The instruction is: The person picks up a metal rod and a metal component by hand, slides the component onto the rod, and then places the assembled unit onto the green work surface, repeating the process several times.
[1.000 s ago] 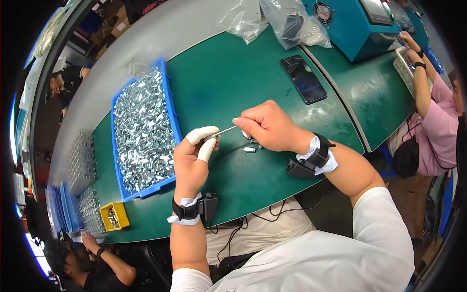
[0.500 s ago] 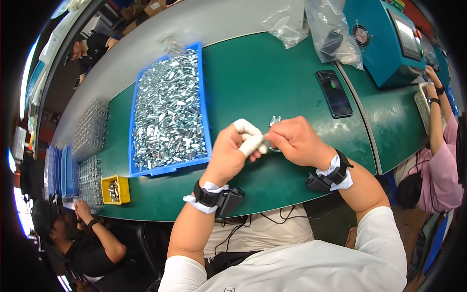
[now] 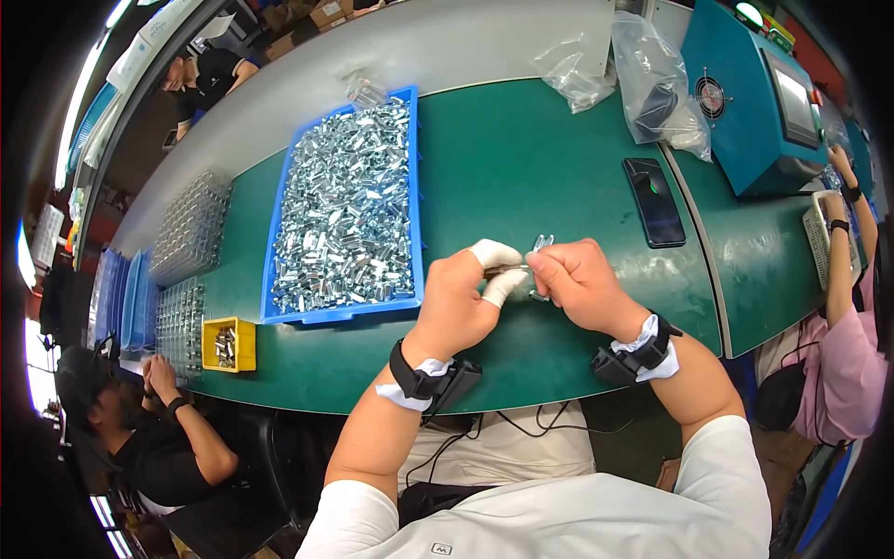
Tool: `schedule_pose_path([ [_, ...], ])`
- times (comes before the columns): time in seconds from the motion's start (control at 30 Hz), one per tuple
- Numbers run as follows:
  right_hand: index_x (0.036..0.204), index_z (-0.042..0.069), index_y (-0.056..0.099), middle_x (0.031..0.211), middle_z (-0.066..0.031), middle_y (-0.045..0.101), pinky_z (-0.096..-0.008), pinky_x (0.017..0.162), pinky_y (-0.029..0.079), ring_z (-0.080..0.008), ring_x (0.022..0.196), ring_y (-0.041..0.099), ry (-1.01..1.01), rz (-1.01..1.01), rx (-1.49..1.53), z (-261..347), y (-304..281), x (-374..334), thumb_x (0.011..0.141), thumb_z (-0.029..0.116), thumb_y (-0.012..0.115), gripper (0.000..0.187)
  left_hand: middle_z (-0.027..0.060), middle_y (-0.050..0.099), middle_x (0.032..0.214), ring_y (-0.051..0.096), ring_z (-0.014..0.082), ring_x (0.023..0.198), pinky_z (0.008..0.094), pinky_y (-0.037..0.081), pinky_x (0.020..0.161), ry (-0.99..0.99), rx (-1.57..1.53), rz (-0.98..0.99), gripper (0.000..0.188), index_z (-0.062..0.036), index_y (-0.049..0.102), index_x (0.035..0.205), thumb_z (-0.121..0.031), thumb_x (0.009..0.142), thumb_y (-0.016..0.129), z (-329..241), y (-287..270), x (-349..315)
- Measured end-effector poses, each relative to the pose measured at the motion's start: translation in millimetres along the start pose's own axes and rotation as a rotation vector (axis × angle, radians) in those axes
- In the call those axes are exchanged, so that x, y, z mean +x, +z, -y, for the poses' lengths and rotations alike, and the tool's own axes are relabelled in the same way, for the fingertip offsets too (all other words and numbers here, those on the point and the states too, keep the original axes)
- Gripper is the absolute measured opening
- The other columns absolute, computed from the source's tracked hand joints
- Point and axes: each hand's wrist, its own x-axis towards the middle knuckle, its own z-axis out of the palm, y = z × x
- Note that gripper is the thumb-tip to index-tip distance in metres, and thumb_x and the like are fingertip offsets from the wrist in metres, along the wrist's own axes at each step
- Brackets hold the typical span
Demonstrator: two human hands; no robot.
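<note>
My left hand (image 3: 458, 303) is curled nearly closed over the green work mat (image 3: 521, 158), its thumb and forefinger wrapped in white finger cots (image 3: 498, 270) and pinched on one end of a small slim metal piece (image 3: 507, 269). My right hand (image 3: 577, 284) sits just beside it, fingers folded in and touching the other end of the same piece, so both hands meet over the mat just in front of me; whether the right fingers truly grip it or only steady it I cannot tell. A second small shiny metal part (image 3: 542, 244) shows just above my right knuckles, though I cannot tell if it lies on the mat or rests against my fingers. Each wrist carries a black strap with a small black device, the left wristband (image 3: 424, 377) and the right wristband (image 3: 638, 354), with thin cables trailing off the table edge. To the left of my hands, near but apart, a blue tray (image 3: 414, 200) holds a heap of silvery metal parts. Beyond it stand clear plastic racks (image 3: 191, 228) and a small yellow bin (image 3: 228, 345). A black phone (image 3: 654, 200) lies flat on the mat to the upper right, near crumpled clear plastic bags (image 3: 652, 84) and a blue machine (image 3: 754, 121).
</note>
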Motion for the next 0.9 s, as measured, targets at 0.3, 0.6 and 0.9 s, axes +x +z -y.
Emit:
schedule_pose_path([
  [0.3, 0.064, 0.006, 0.053, 0.052, 0.0035, 0.043, -0.0229, 0.045, 0.035, -0.0051, 0.047, 0.041, 0.107, -0.255, 0.324, -7, -23, 14, 0.103, 0.033, 0.051, 0.047, 0.0016, 0.063, 0.075, 0.057, 0.009, 0.061, 0.0257, 0.046, 0.055, -0.189, -0.07, -0.553, 0.025, -0.0061, 0.063, 0.11, -0.009, 0.087, 0.072, 25, -31, 12],
  [0.6, 0.066, 0.005, 0.054, 0.054, 0.0036, 0.043, -0.0223, 0.046, 0.035, -0.0048, 0.048, 0.041, 0.082, -0.139, 0.283, -9, -17, 9, 0.105, 0.031, 0.048, 0.047, 0.0114, 0.066, 0.088, 0.061, 0.0292, 0.08, 0.0391, 0.051, 0.071, 0.134, 0.392, 0.514, 0.018, -0.0078, 0.069, 0.093, -0.01, 0.077, 0.077, 8, 6, 12],
  [0.9, 0.066, 0.005, 0.054, 0.054, 0.0032, 0.044, -0.0223, 0.046, 0.035, -0.0048, 0.049, 0.042, 0.061, -0.103, 0.169, -6, -20, 6, 0.105, 0.029, 0.048, 0.046, 0.0062, 0.068, 0.09, 0.066, 0.0155, 0.081, 0.029, 0.053, 0.073, -0.28, -0.13, 0.184, 0.015, -0.0025, 0.066, 0.097, 0.0, 0.083, 0.072, 19, -13, 8],
])
